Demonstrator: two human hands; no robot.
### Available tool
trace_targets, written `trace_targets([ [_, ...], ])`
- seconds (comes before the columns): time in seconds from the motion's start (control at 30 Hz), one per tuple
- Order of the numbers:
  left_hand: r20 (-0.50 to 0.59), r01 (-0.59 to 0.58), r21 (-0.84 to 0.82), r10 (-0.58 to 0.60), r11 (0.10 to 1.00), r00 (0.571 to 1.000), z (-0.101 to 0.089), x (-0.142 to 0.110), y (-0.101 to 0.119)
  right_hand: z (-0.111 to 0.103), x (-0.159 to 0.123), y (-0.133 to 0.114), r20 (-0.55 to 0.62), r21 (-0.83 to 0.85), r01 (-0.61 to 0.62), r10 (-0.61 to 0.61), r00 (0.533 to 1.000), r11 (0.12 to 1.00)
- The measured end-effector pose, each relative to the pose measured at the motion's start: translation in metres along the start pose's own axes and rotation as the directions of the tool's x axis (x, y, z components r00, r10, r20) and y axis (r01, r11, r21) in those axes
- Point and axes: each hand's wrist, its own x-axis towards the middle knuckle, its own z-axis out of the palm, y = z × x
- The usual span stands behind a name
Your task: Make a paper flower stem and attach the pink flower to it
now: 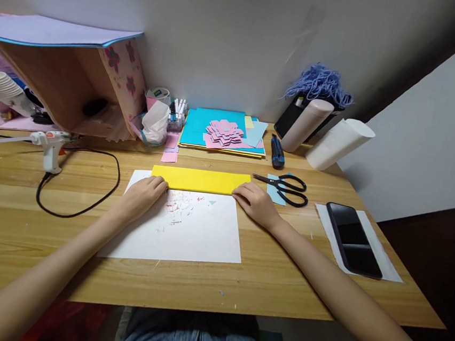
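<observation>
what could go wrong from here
The scissors lie with their tips pointing toward the yellow strip, close to the right hand, so a careless move might nick a finger or the strip. The glue gun's cord loops beside the left forearm and could snag, tugging the glue gun. Colored marks on the white sheet might rub off onto the strip, if they are loose.
</observation>
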Motion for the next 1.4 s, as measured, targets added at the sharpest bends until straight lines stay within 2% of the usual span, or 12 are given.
trace_targets([
  [0.23,0.013,0.013,0.024,-0.013,1.000,1.000,0.001,-0.003,0.004,-0.003,0.003,0.000,-0.023,0.096,-0.032,0.034,0.999,0.995],
  [0.4,0.014,0.063,0.089,-0.064,0.994,0.998,0.001,-0.002,0.008,-0.003,0.004,0.001,-0.012,0.118,-0.045,0.047,0.999,0.992],
  [0.67,0.045,0.144,0.043,-0.146,0.989,0.988,-0.008,0.006,0.010,-0.002,0.009,0.003,-0.001,0.191,-0.089,0.091,0.996,0.977],
  [0.9,0.034,0.183,0.043,-0.185,0.982,0.982,-0.010,0.008,0.014,-0.001,0.009,0.003,-0.015,0.135,-0.065,0.067,0.998,0.989],
  [1.17,-0.023,0.153,0.056,-0.152,0.987,0.988,-0.008,0.004,0.016,0.000,0.006,0.004,-0.039,0.105,-0.019,0.023,0.999,0.994],
  [1.4,-0.059,0.103,0.046,-0.100,0.994,0.993,-0.005,-0.002,0.014,-0.001,0.005,0.002,-0.004,0.130,0.021,-0.021,1.000,0.991],
])
